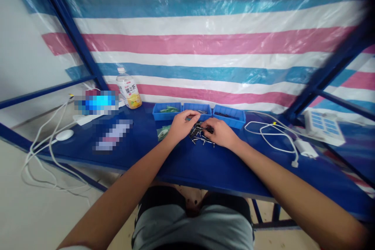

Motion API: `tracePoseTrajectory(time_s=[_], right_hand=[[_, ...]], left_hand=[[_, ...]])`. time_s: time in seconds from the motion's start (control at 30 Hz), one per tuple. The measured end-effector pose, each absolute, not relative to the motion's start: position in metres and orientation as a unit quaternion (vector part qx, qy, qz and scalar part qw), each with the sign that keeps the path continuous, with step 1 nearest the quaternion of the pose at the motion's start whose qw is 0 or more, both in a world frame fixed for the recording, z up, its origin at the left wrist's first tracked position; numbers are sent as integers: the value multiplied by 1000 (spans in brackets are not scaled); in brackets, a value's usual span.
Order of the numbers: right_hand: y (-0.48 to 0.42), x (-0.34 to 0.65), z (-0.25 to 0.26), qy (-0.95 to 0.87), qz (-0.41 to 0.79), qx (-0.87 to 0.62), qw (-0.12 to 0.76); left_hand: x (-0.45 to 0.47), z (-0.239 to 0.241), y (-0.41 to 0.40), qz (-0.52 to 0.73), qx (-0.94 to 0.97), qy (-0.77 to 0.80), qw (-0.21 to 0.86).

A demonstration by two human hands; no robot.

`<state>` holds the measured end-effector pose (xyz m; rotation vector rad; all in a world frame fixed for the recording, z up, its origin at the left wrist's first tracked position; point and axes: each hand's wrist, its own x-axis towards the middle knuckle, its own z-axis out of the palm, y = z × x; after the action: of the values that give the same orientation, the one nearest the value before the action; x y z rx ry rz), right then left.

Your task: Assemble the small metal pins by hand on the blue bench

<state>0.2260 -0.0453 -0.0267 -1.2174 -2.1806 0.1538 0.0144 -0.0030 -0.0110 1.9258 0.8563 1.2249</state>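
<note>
A loose pile of small black and silver parts lies on the blue table between my hands. My left hand is at the pile's left edge, just in front of the middle bin, its fingers bent together; anything between the fingertips is too small to make out. My right hand reaches into the pile from the right with fingers curled in a pinch, and what they hold is hidden. Behind stand three blue bins: the left bin has green pieces, the middle bin small silvery pieces, the right bin dark pieces.
A clear plastic bag lies beside my left wrist. A drink bottle stands at the back left, near white cables. To the right lie a charger with its cable and a white box with blue panels. Blue frame posts rise at both sides.
</note>
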Motion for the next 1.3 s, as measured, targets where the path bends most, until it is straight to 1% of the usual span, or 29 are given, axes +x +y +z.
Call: tracePoseTrajectory(time_s=[0.2,0.3,0.5,0.7,0.77,0.93,1.13,1.3], right_hand=[[-44,227,-28,-797,133,-468,359],[-45,227,-28,-785,147,-473,373],[-45,227,-27,-764,132,-470,421],[-52,224,-16,-734,93,-464,488],[-56,221,-13,-722,104,-456,511],[-58,217,-12,-687,152,-438,560],[-52,220,-20,-684,170,-445,553],[-48,222,-26,-683,232,-456,522]], left_hand=[[15,-11,-3,471,742,336,338],[14,-10,-4,469,744,335,339],[14,-10,-4,466,745,331,343],[14,-14,-3,432,741,315,407],[15,-14,-5,421,752,312,400],[15,-9,-11,390,788,332,343],[14,-8,-7,416,778,317,347],[15,-10,-7,425,783,305,336]])
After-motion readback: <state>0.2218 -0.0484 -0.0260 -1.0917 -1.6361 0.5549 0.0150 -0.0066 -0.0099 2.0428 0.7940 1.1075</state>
